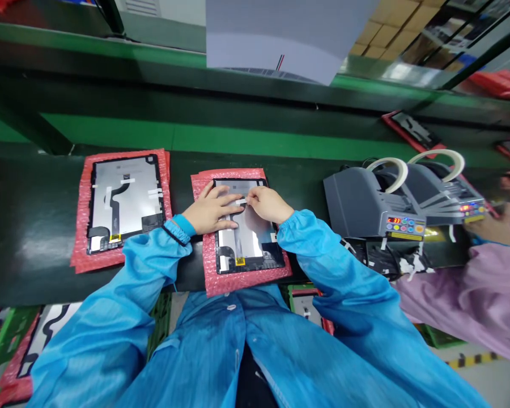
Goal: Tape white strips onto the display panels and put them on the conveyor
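A tablet screen panel [255, 238], silver-backed with a black border, lies on pink bubble wrap [246, 283] in front of me. My left hand [215, 211] rests on it with the fingers spread flat over the upper left part. Near the panel's upper middle, my right hand [270, 204] pinches a small white strip of tape [241, 201], beside the left fingertips. A dark flex cable with a yellow end [240, 261] runs down the panel. To the left, a second screen panel [138, 201] sits on its own bubble wrap, with white tape pieces on its back.
Two grey tape dispensers [357, 204] with tape rolls stand at the right. A co-worker's purple sleeve [471, 294] and hands reach in beyond them. A green shelf edge [153, 56] crosses the back, with a white sheet [280, 34] hanging over it. Crates [0, 345] with panels sit below the table.
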Tool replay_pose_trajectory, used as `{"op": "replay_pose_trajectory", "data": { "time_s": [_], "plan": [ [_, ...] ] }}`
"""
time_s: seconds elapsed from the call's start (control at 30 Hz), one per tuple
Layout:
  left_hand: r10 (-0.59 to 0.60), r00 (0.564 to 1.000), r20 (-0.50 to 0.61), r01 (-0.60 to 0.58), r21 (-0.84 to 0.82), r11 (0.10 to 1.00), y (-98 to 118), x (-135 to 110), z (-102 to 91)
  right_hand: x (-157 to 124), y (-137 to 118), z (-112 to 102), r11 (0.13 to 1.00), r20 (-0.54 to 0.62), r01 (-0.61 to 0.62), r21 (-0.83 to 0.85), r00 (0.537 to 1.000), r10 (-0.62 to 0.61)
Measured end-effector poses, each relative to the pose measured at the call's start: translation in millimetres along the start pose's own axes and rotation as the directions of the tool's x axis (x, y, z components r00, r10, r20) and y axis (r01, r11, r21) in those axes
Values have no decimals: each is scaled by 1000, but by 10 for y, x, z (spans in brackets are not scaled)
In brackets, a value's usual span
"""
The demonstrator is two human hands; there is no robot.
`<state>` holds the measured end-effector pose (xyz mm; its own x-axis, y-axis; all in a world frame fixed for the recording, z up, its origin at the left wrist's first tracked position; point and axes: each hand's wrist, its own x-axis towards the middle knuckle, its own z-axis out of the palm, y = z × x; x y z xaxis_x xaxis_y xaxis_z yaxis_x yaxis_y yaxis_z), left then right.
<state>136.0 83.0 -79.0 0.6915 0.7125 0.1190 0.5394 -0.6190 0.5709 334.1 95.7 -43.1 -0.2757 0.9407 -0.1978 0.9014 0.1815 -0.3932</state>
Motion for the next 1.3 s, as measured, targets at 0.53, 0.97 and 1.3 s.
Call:
{"op": "replay_pose_trajectory", "data": {
  "time_s": [0.53, 0.97, 1.3],
  "plan": [
    [52, 998, -33, -52, 3, 999, -41, -5, 16, 133, -161, -78, 970, 81, -106, -221, 989, 127],
    [126, 992, -31, -105, 378, 920, -64, 9, -3, -1501, 1192, 0, 691, -254, -228, 685, 815, 521],
    [204, 973, -111, -136, 439, 888, 520, 223, -77, -1808, 1786, 51, 379, -481, 349, 857, 276, 832]
  ]
}}
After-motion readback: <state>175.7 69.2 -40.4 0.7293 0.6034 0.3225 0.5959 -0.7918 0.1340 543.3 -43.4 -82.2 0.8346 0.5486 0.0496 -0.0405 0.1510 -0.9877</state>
